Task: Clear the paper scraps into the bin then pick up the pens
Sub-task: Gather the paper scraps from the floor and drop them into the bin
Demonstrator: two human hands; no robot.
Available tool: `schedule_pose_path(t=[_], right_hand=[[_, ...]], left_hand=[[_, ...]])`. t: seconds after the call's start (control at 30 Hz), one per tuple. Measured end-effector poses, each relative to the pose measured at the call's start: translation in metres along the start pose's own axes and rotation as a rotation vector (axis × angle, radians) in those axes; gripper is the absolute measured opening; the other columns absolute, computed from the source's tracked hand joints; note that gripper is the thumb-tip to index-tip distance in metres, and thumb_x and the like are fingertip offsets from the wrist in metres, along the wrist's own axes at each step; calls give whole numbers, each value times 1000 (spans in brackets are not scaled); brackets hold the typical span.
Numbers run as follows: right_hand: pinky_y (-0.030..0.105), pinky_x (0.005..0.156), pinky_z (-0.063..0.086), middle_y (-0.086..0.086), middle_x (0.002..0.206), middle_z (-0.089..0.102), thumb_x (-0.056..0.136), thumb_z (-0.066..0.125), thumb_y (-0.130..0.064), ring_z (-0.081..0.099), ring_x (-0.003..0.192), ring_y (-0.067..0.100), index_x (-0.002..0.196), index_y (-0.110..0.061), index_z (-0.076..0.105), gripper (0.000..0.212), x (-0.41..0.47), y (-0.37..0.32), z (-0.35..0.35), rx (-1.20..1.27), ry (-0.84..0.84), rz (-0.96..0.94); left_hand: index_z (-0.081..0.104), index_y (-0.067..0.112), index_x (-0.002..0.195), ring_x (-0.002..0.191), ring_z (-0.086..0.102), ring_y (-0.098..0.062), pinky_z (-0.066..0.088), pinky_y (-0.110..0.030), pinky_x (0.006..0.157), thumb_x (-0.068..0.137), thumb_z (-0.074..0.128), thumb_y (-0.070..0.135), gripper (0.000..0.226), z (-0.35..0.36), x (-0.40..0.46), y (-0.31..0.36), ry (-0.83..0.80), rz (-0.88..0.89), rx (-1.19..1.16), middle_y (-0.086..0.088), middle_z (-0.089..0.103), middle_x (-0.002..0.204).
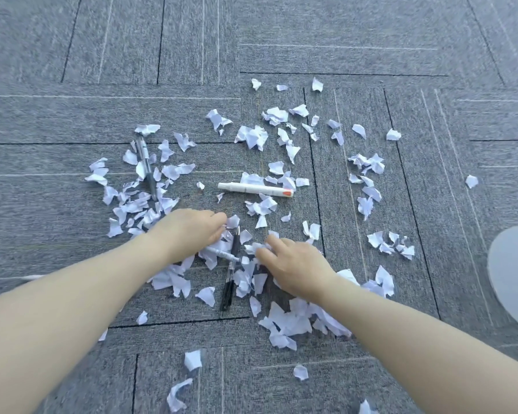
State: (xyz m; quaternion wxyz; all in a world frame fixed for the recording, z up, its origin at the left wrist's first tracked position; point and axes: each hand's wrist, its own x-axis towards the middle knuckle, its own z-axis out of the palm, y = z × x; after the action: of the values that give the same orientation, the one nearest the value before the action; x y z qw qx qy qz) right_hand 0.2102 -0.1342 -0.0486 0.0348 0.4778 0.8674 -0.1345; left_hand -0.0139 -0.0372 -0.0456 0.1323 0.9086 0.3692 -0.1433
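Dozens of white paper scraps [253,135] lay scattered over the grey carpet floor [371,31]. Far left, a clear pen [146,167] lay among scraps. Left hand [189,231] rested palm-down on scraps near centre, fingers [219,219] curled down onto paper; can't tell if anything was gripped. Btwn the hands lay a black pen [229,279] w/ a white pen [222,253] crossing it. Above them, a white marker [255,189] w/ orange end. Right hand [296,264] was spread, fingers apart, touching scraps. Far right edge: pale rounded object [515,273], unclear.
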Motion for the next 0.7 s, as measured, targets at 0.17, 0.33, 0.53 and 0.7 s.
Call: schedule_pose_path(t=[0.17,0.33,0.53,0.7], right_hand=[[37,58,46,5,95,53,99,41,-12,55,71,27,107,-11,51,13,0,-2,-38,407,-24,348],[31,49,35,-3,67,51,100,46,-19,43,54,15,86,-9,51,17,-34,24,-96,674,239,560],[26,52,33,-15,49,45,96,52,-12,37,48,6,71,-22,49,28,-125,70,-209,778,838,793],[25,48,36,-15,47,47,99,51,-12,44,42,6,72,-23,48,28,-238,120,-282,684,1412,1015]], left_hand=[[35,18,69,46,39,-15,34,-29,45,98,39,17,30,-18,-4,4,98,-232,-381,-1,48,57],[41,14,64,43,37,-19,28,-28,44,95,41,15,32,-76,30,58,409,-172,-709,-5,44,52],[41,8,61,48,28,-9,25,-24,46,93,48,18,34,-207,100,223,657,87,-1150,2,35,53],[42,11,57,46,31,-14,27,-28,44,87,49,19,31,-294,146,368,552,278,-1330,5,36,48]])
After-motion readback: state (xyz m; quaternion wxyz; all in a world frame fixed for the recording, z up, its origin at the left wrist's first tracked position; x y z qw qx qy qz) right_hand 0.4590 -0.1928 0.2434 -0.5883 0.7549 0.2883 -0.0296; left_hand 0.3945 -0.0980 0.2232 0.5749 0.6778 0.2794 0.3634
